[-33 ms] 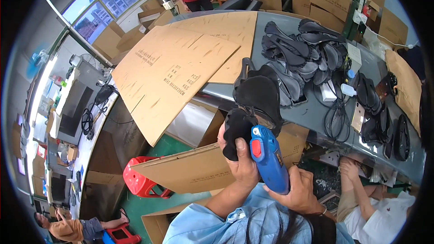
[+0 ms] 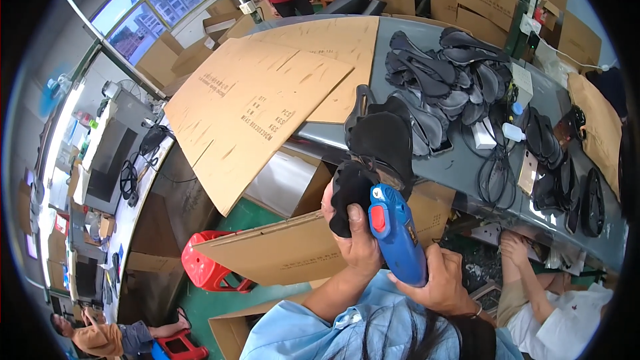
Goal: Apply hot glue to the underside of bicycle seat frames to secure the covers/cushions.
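Observation:
My left hand is closed around a black, soft-looking padded piece, with the thumb pressed on its near side. Larger black saddle-shaped pieces stand just beyond it, at the table's edge; whether they are joined to the held piece I cannot tell. In my right hand is a blue handheld tool with a red button, gripped by its lower end. Its upper end touches or nearly touches the black piece, and its nozzle is hidden.
Many black saddle-shaped pieces lie heaped on the grey table. Cardboard sheets overhang its left side. Cables and a phone lie at right. A red stool stands left; a seated person is close on the right.

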A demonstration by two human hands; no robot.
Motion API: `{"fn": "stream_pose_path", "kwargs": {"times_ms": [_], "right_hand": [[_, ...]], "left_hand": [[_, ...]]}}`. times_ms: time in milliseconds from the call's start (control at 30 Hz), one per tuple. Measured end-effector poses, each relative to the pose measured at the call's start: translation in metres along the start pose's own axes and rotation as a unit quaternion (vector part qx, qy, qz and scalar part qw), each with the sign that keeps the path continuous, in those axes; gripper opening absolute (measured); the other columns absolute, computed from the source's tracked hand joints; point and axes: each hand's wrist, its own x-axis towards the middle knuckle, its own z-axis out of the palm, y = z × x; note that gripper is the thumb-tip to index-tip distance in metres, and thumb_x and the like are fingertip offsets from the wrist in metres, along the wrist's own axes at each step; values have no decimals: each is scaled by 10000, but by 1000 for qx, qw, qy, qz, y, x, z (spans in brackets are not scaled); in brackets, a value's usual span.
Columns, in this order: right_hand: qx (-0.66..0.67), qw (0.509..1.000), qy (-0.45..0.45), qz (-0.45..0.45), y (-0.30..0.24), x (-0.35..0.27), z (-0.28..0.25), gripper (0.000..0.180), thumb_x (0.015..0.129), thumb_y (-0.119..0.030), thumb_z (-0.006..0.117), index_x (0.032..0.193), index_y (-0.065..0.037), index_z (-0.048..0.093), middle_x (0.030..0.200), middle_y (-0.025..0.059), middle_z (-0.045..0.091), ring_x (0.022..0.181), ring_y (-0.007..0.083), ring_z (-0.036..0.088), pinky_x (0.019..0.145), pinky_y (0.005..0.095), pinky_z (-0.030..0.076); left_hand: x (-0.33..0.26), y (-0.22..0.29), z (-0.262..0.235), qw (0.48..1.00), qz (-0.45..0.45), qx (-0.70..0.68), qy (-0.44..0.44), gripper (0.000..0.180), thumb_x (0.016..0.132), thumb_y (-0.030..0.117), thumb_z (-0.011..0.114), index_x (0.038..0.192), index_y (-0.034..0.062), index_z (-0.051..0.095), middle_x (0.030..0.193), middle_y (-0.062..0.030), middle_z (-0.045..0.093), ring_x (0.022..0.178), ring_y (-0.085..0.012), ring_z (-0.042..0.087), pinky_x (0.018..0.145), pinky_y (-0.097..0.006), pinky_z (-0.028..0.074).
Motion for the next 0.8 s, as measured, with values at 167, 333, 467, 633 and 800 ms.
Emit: {"fn": "stream_pose_path", "kwargs": {"times_ms": [167,333,467,633,800], "right_hand": [[13,1000,6,1,-5,4,-8,409,603,-253,777,731,-27,461,554,97,539,479,283,567,477,352,446],[56,988,4,144,5,3,-21,585,598,-399,791,885,3,477,703,129,529,624,326,536,615,393,411],[243,951,71,175,15,27,-31,576,616,-178,815,1028,-1,454,865,90,608,720,118,602,656,247,492],[292,934,115,168,25,40,-30,452,662,-248,767,936,-17,492,779,78,589,707,148,575,659,286,459],[351,900,150,210,33,33,-28,405,681,-199,739,952,-26,491,789,49,570,729,118,549,677,267,448]], "left_hand": [[-4,-3,-4,999,28,29,-7,368,925,230,413,1200,-14,399,1154,-182,493,1035,-258,523,911,-371,410],[0,7,-9,996,-68,8,-60,390,868,156,542,1198,-15,428,1135,-136,510,1058,-220,502,951,-350,372],[2,19,-16,971,-191,67,-126,363,863,208,573,1124,-31,493,1036,-118,563,918,-191,575,827,-302,462],[4,23,-10,939,-255,104,-205,302,856,212,569,1057,-13,564,983,-69,566,920,-144,528,825,-260,406],[-11,17,3,975,155,131,-95,225,873,166,469,1019,9,537,1002,-135,572,873,-215,552,784,-306,439]]}}
